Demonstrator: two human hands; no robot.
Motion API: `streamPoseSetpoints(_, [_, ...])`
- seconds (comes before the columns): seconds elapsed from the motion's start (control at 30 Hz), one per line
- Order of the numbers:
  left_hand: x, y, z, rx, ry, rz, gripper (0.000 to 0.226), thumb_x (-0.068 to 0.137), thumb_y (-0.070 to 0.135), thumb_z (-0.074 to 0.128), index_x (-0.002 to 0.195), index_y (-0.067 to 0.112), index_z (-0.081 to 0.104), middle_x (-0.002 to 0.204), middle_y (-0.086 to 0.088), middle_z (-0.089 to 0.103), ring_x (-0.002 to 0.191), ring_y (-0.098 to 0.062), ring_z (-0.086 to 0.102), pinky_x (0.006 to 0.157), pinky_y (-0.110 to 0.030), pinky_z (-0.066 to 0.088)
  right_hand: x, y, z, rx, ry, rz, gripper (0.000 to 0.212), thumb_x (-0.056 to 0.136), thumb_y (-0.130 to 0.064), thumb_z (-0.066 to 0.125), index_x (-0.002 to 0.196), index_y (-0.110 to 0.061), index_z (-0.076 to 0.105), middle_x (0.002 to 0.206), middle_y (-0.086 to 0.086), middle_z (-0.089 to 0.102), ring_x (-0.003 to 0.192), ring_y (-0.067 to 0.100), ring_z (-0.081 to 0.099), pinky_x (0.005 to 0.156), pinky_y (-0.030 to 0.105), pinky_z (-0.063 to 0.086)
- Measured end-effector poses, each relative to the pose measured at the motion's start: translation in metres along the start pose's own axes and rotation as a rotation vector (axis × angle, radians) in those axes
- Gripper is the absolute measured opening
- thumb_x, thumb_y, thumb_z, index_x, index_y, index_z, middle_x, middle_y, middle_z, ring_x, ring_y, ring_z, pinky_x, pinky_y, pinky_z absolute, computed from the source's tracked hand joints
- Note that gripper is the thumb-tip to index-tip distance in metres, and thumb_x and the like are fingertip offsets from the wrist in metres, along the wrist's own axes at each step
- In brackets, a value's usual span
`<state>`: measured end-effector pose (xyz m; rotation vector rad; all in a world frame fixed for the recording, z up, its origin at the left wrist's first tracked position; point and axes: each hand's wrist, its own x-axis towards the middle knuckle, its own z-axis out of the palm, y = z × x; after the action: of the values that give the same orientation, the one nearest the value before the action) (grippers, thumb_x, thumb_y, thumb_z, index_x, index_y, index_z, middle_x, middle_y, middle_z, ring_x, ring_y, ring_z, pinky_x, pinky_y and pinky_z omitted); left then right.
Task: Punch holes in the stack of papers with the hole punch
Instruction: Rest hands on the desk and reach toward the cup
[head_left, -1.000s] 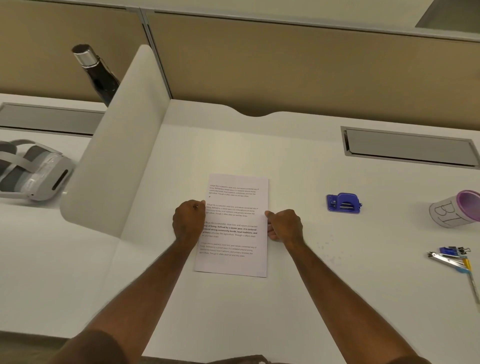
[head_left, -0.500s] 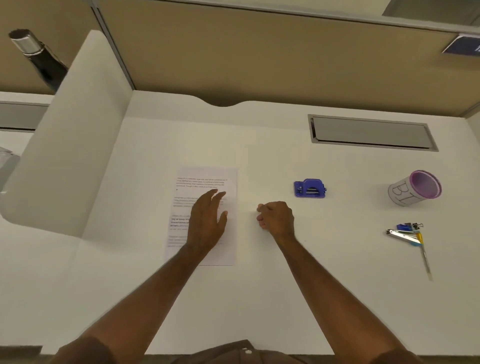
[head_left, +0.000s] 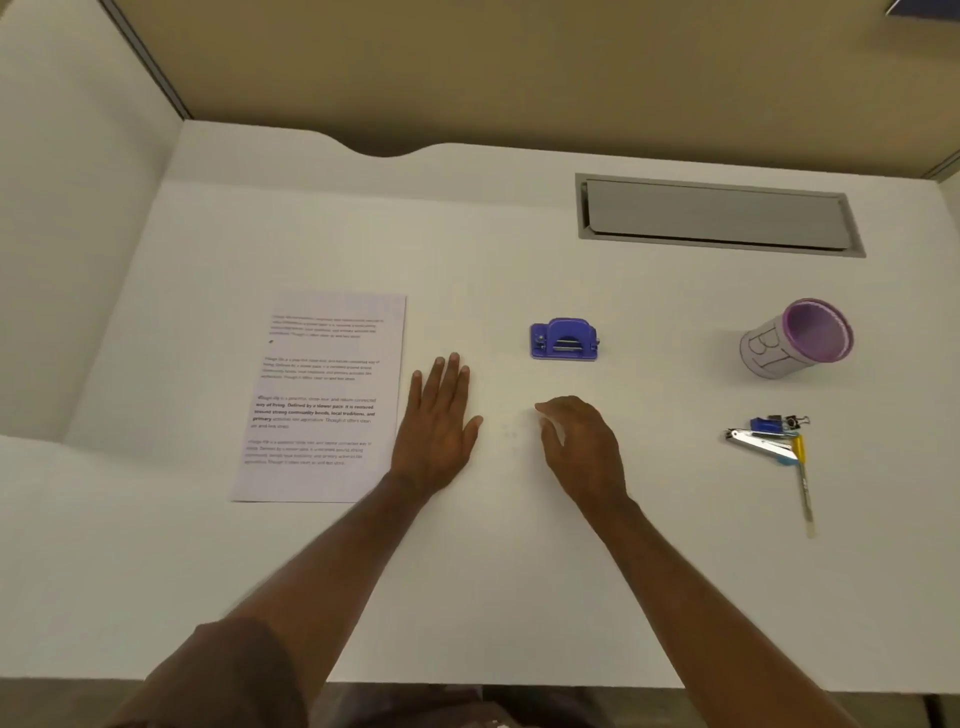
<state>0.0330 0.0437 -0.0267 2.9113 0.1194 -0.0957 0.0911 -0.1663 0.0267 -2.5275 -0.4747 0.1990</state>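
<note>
The person is reaching for the purple hole punch (head_left: 564, 340): right hand (head_left: 582, 447) hovering near it, grip loosely curled and empty; left hand (head_left: 439, 415) lying flat, empty, beside the stack of papers (head_left: 322, 395). Next: grasping the punch.

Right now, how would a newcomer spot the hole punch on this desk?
Start at the grey hatch set into the white desk. Nearer the person, just left of it, sits the hole punch. It is the only solid blue, squat, domed thing, beyond the right hand.

Single head cam, wide-angle, worn on person's head. Looks forward and steeply down at white desk (head_left: 519, 597). Near range: both forearms enter from bottom edge. Tan partition (head_left: 519, 67) across top.
</note>
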Motion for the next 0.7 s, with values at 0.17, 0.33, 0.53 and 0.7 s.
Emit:
streamPoseSetpoints(0.17, [0.001, -0.002, 0.001, -0.019, 0.023, 0.020, 0.066, 0.105, 0.043, 0.023, 0.159, 0.006, 0.014, 0.169, -0.012, 0.006, 0.157, -0.029, 0.004, 0.126, -0.053, 0.011, 0.020, 0.002, 0.010, -0.170, -0.114, -0.249, 0.036, 0.094, -0.016, 0.058, 0.130, -0.011, 0.062, 0.132, 0.008, 0.063, 0.123, 0.026, 0.057, 0.097, 0.039, 0.050])
streamPoseSetpoints(0.33, [-0.001, -0.001, 0.000, -0.015, 0.037, 0.024, 0.064, 0.106, 0.040, 0.022, 0.159, 0.005, 0.017, 0.168, -0.013, 0.010, 0.156, -0.029, 0.007, 0.125, -0.054, 0.013, 0.040, -0.003, 0.020, -0.318, -0.316, -0.407, 0.049, 0.094, -0.009, 0.052, 0.143, -0.006, 0.047, 0.146, 0.012, 0.050, 0.133, 0.031, 0.046, 0.106, 0.040, 0.043])
streamPoseSetpoints(0.53, [-0.003, -0.002, 0.002, -0.010, 0.067, 0.026, 0.063, 0.106, 0.040, 0.025, 0.159, 0.006, 0.017, 0.168, -0.013, 0.010, 0.156, -0.028, 0.007, 0.126, -0.053, 0.013, 0.014, 0.000, 0.016, -0.360, -0.319, -0.539, 0.057, 0.074, 0.004, 0.070, 0.130, 0.002, 0.058, 0.131, 0.019, 0.060, 0.118, 0.036, 0.059, 0.086, 0.043, 0.056])
streamPoseSetpoints(0.7, [-0.003, -0.002, 0.004, -0.014, 0.075, 0.027, 0.063, 0.106, 0.040, 0.025, 0.159, 0.006, 0.017, 0.168, -0.012, 0.011, 0.156, -0.028, 0.008, 0.125, -0.053, 0.014, -0.025, 0.014, 0.005, -0.305, -0.229, -0.580, 0.050, 0.066, 0.005, 0.078, 0.115, 0.000, 0.069, 0.112, 0.014, 0.069, 0.098, 0.032, 0.068, 0.066, 0.036, 0.061])
